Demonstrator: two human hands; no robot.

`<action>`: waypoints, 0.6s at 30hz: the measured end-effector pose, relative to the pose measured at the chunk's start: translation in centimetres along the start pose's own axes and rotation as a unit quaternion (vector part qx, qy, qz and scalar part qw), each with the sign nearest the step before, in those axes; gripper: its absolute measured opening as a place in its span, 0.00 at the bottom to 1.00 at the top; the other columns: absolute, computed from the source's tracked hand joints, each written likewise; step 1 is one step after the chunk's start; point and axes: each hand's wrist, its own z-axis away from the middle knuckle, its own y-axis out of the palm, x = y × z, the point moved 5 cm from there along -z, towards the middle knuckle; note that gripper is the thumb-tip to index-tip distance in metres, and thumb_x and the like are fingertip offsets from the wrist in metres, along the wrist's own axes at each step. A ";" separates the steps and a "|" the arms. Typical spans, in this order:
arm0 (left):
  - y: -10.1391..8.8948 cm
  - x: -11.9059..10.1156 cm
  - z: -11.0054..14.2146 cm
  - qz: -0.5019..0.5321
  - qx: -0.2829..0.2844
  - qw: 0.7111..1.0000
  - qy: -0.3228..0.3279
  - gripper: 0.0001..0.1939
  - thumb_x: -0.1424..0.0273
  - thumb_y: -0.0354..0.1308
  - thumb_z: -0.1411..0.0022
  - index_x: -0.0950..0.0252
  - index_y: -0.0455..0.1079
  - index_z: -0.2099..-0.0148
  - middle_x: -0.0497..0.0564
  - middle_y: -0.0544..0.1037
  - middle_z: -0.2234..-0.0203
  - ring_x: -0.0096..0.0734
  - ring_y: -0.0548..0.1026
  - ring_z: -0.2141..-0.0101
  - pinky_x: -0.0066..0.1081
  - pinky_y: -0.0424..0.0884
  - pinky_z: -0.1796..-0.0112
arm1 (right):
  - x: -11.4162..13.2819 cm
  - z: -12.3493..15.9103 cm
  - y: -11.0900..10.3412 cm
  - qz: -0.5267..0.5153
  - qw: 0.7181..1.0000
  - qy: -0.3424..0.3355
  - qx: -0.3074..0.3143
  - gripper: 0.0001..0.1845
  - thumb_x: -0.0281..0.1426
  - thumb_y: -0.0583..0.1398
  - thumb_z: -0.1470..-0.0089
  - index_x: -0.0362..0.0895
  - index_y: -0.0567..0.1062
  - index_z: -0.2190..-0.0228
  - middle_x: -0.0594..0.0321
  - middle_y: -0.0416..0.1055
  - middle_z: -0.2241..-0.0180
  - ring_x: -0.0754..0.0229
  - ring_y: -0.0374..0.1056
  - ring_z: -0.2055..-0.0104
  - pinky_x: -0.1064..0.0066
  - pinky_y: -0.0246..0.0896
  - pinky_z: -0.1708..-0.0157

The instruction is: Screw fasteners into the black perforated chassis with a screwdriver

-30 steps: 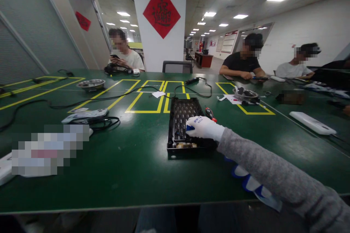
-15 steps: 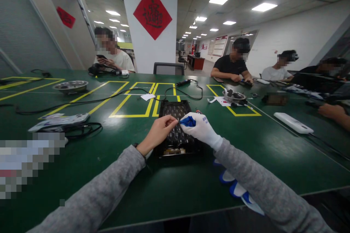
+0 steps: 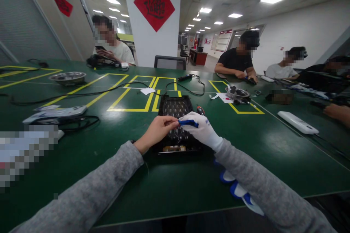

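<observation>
My bare left hand (image 3: 160, 131) is closed in a pinch over a black open tray-like case (image 3: 179, 103). Its fingertips meet the fingers of my right hand (image 3: 201, 127), which wears a white glove with blue-coated fingers. My right hand is closed too; whatever lies between the fingertips is too small to make out. Rows of small shiny shapes show inside the case, and a brownish part (image 3: 174, 149) sits along its near end. Just behind my gloved hand lies a tool with a black and orange handle (image 3: 201, 110). Another blue-and-white glove (image 3: 237, 190) lies partly under my right forearm.
Metal bowls stand at the left (image 3: 67, 77) and right (image 3: 237, 94), the right one holding dark parts. A white power strip (image 3: 297, 122) lies at the right. Black cables (image 3: 82, 122) cross the left side. Several people sit around the green table (image 3: 123, 189).
The blue-coated fingers of my right hand have straightened into a flatter line, still against my left fingertips. The whole view has shifted slightly, and the orange-and-black handle shows more.
</observation>
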 end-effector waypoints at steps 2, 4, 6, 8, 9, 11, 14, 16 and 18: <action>0.0 0.4 0.0 0.030 -0.010 0.999 -0.020 0.14 0.63 0.57 0.43 0.68 0.74 0.61 0.51 0.78 0.71 0.32 0.74 0.71 0.28 0.69 0.69 | -0.2 0.1 -0.1 -0.031 0.999 0.041 -0.010 0.12 0.32 0.58 0.47 0.44 0.75 0.60 0.58 0.73 0.61 0.60 0.69 0.59 0.67 0.64 0.57; 0.2 0.8 0.0 0.067 -0.013 0.997 -0.038 0.14 0.64 0.58 0.44 0.69 0.73 0.59 0.53 0.79 0.70 0.32 0.75 0.71 0.29 0.71 0.69 | -0.3 0.2 -0.2 -0.061 0.994 0.083 -0.026 0.14 0.33 0.56 0.45 0.44 0.74 0.58 0.59 0.73 0.58 0.60 0.69 0.56 0.66 0.63 0.54; 0.3 1.0 0.0 0.098 -0.010 0.994 -0.046 0.14 0.65 0.59 0.45 0.70 0.73 0.59 0.55 0.79 0.70 0.31 0.76 0.72 0.29 0.72 0.69 | -0.5 0.2 -0.1 -0.081 0.990 0.113 -0.035 0.15 0.34 0.55 0.45 0.44 0.74 0.57 0.59 0.73 0.57 0.59 0.69 0.55 0.66 0.63 0.53; 0.4 1.0 0.0 0.114 -0.015 0.992 -0.045 0.14 0.66 0.60 0.46 0.70 0.73 0.60 0.54 0.78 0.72 0.31 0.76 0.73 0.29 0.73 0.70 | -0.6 0.3 0.1 -0.084 0.988 0.124 -0.036 0.16 0.35 0.57 0.47 0.43 0.74 0.57 0.59 0.74 0.58 0.59 0.70 0.57 0.66 0.64 0.54; 0.3 0.9 0.1 0.119 -0.022 0.992 -0.044 0.14 0.66 0.60 0.47 0.70 0.73 0.60 0.54 0.78 0.73 0.31 0.76 0.73 0.29 0.73 0.70 | -0.7 0.3 0.2 -0.079 0.989 0.122 -0.035 0.16 0.35 0.59 0.49 0.43 0.74 0.57 0.59 0.74 0.59 0.59 0.70 0.58 0.65 0.64 0.55; 0.2 0.6 0.2 0.128 -0.036 0.990 -0.039 0.13 0.67 0.61 0.47 0.70 0.72 0.62 0.53 0.78 0.74 0.30 0.75 0.73 0.28 0.73 0.70 | -0.7 0.3 0.4 -0.069 0.991 0.107 -0.032 0.17 0.34 0.61 0.51 0.43 0.74 0.57 0.59 0.74 0.59 0.59 0.70 0.58 0.65 0.64 0.54; 0.1 0.1 0.3 0.133 -0.039 0.990 -0.024 0.11 0.68 0.61 0.47 0.70 0.72 0.63 0.52 0.77 0.74 0.28 0.75 0.73 0.27 0.72 0.70 | -0.8 0.4 0.7 -0.069 0.994 0.084 -0.030 0.17 0.31 0.62 0.53 0.43 0.74 0.58 0.59 0.73 0.59 0.59 0.70 0.57 0.65 0.63 0.53; 0.0 -0.2 0.3 0.115 -0.036 0.993 -0.012 0.10 0.68 0.60 0.47 0.70 0.71 0.64 0.51 0.76 0.74 0.27 0.73 0.73 0.26 0.71 0.70 | -0.7 0.3 0.7 -0.077 0.994 0.077 -0.031 0.18 0.29 0.63 0.54 0.42 0.73 0.58 0.59 0.73 0.60 0.60 0.70 0.58 0.65 0.64 0.54; -0.1 -0.4 0.3 0.086 -0.037 0.996 -0.004 0.10 0.67 0.60 0.46 0.70 0.72 0.64 0.50 0.75 0.75 0.26 0.72 0.74 0.25 0.69 0.71 | -0.6 0.3 0.5 -0.074 0.994 0.074 -0.039 0.16 0.29 0.63 0.55 0.42 0.72 0.61 0.60 0.72 0.63 0.61 0.70 0.61 0.67 0.65 0.58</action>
